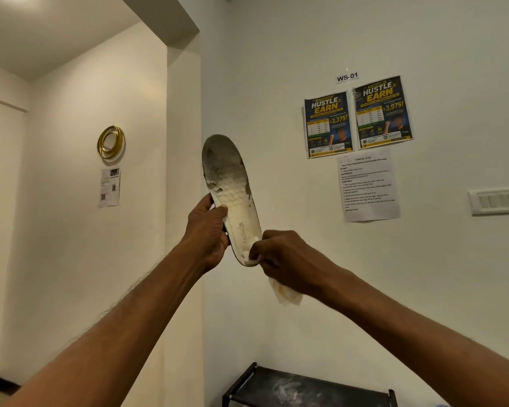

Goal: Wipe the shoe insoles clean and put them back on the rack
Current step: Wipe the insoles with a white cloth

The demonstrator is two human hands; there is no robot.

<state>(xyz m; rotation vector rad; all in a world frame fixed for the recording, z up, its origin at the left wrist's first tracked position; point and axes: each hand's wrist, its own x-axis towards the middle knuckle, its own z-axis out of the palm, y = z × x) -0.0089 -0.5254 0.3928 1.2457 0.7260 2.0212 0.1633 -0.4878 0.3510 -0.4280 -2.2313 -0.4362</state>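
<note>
A dirty white insole (232, 189) marked FASHION is held up in front of the wall, toe end upward and stained grey. My left hand (207, 233) grips it at the middle of its left edge, thumb across the face. My right hand (285, 261) holds a crumpled white wipe (285, 293) and presses it against the insole's heel end. Part of the wipe hangs below the fist. The black shoe rack (306, 386) stands low against the wall, its top shelf dusty.
Two posters (357, 117) and a printed sheet (368, 186) hang on the wall to the right, with a switch plate (497, 199) further right. A gold ring ornament (110, 141) hangs on the left wall. A wall corner runs just behind the insole.
</note>
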